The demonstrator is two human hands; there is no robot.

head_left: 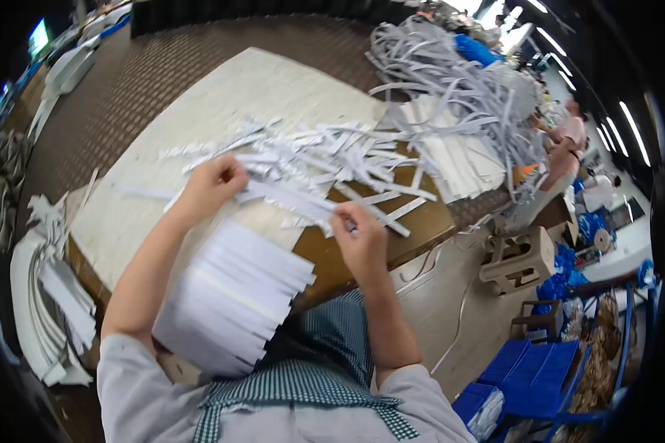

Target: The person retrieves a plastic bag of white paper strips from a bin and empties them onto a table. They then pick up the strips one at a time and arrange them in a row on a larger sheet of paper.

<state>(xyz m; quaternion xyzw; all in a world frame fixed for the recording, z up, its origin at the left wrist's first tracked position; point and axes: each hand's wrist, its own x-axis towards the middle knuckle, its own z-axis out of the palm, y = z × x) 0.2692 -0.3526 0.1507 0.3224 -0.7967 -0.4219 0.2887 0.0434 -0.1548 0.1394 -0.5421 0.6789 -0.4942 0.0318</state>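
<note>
A flat white strip point(292, 199) stretches between my two hands over the table. My left hand point(218, 183) is closed on its left end, fingers curled in. My right hand point(360, 232) pinches the other end near the table's front edge. Behind the hands lies a loose heap of short white strips point(318, 159), spread over a pale sheet point(192, 111) and bare brown tabletop. Closer to my body, a layered stack of white strips point(225, 295) lies side by side, overlapping the table edge and my checked apron point(325, 340).
Long white strips point(443, 74) pile up at the back right, beside a bundle of flat strips point(458, 159). More white bands point(41, 310) hang at the left. A beige stool point(521, 258) and blue bins point(528, 369) stand on the right, where another person point(569, 136) is visible.
</note>
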